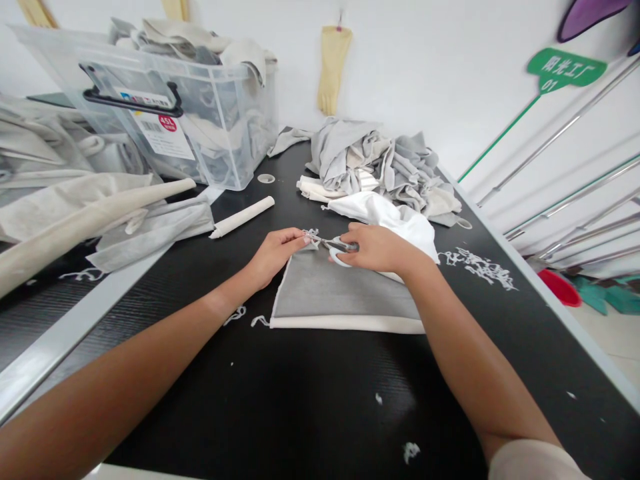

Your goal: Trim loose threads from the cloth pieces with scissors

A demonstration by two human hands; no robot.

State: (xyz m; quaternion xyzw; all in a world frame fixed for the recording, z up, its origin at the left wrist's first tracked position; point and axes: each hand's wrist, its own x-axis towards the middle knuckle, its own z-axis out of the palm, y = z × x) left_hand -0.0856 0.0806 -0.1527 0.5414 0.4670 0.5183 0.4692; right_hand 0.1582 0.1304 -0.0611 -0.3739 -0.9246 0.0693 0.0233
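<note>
A grey cloth piece (345,293) with cream edging lies flat on the black table. My left hand (273,257) pinches the cloth's far left corner, where a tuft of white thread (313,233) shows. White-handled scissors (341,256) are in my right hand (377,247), with their blades pointing left at that tuft, close to my left fingertips. Whether the blades are closed on the thread I cannot make out. From the near left corner of the cloth trails a loose thread (260,321). Just beyond my right hand is a bunched white cloth (385,212).
A clear plastic bin (225,127) full of cloth stands back left, beside more grey cloths (60,147). Behind my hands is a heap of grey cloth (370,157). Thread scraps (483,267) lie at the right. A rolled cream strip (245,217) rests left. Poles (560,133) lean along the right wall.
</note>
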